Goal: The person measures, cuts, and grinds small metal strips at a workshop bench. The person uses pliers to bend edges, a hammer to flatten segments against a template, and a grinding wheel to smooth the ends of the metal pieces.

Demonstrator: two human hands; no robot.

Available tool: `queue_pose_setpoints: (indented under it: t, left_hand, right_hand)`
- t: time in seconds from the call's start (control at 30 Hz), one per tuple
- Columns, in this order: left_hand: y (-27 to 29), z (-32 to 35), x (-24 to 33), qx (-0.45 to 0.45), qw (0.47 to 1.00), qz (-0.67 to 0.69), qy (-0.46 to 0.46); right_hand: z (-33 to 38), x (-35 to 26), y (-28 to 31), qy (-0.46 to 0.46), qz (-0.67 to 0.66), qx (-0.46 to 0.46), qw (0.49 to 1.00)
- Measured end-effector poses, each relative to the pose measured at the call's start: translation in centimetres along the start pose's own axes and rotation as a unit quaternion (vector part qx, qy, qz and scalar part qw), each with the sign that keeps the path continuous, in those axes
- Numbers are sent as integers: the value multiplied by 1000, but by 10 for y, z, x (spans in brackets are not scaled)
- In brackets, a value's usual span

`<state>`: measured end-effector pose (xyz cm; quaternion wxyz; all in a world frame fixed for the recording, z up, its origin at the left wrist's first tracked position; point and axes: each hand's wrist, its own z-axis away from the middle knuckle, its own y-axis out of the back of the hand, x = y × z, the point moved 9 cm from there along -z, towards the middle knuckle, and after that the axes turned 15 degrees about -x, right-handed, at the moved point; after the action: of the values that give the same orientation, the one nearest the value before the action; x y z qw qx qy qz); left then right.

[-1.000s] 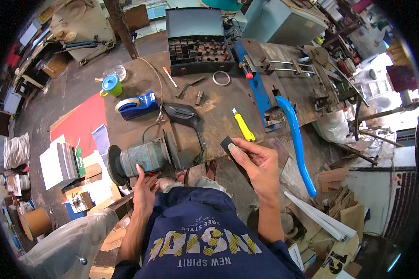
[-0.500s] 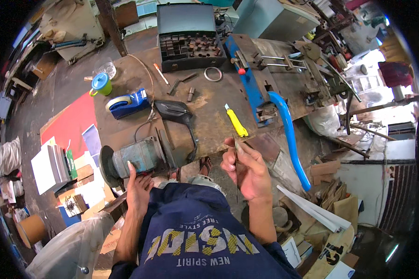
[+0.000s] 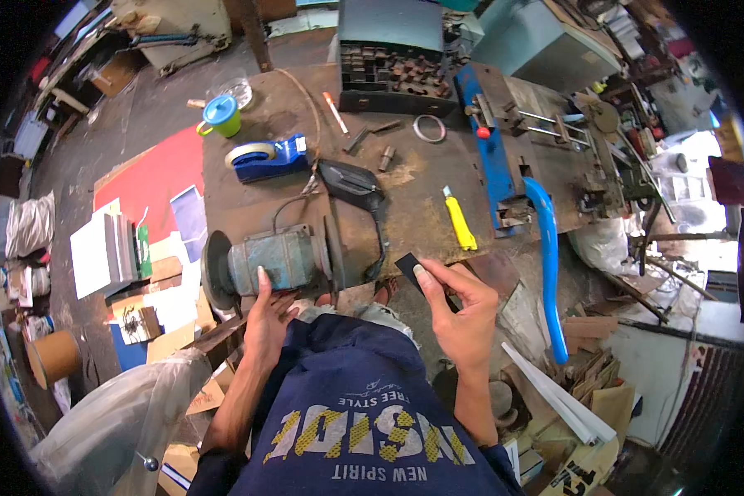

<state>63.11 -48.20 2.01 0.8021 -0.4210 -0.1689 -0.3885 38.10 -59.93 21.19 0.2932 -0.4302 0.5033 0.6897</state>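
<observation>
My right hand point(image 3: 461, 312) pinches a small, dark, flat rectangular piece point(image 3: 407, 264) between thumb and fingers, just off the front edge of the bench. Its broad face shows, and one end is hidden by my fingers. My left hand point(image 3: 266, 322) rests against the front of a worn blue-grey bench grinder point(image 3: 274, 263), thumb up on its housing and fingers stretched out beside it. A wheel sits at each end of the grinder: a wide round one point(image 3: 217, 269) on the left, a thin one point(image 3: 332, 248) seen edge-on at the right.
On the bench lie a yellow utility knife point(image 3: 459, 220), a black mirror-like part point(image 3: 351, 183), a blue tape dispenser point(image 3: 271, 159) and a green lidded cup point(image 3: 221, 116). A long blue lever point(image 3: 547, 273) juts out from the machine at right. Farther back stands an open metal case point(image 3: 397, 101).
My right hand has turned the dark piece from nearly edge-on to showing its broad face. My left hand stays at the grinder. The whole view has shifted, so bench things appear farther right.
</observation>
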Motion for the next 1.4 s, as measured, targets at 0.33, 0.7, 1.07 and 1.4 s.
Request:
queue_pose_setpoints:
  t: [0.33, 0.7, 1.07, 1.4]
  left_hand:
    - [1, 0, 3, 29, 1000, -9, 3]
    - [-3, 2, 5, -5, 1000, -4, 16]
    - [3, 1, 2, -10, 1000, -5, 27]
    - [4, -2, 2, -15, 999, -6, 30]
  right_hand:
    - [-4, 18, -61, 25, 211, -50, 976]
    - [-6, 22, -88, 59, 249, -53, 965]
    - [-6, 15, -98, 39, 292, -65, 954]
    - [-8, 2, -104, 47, 305, -36, 951]
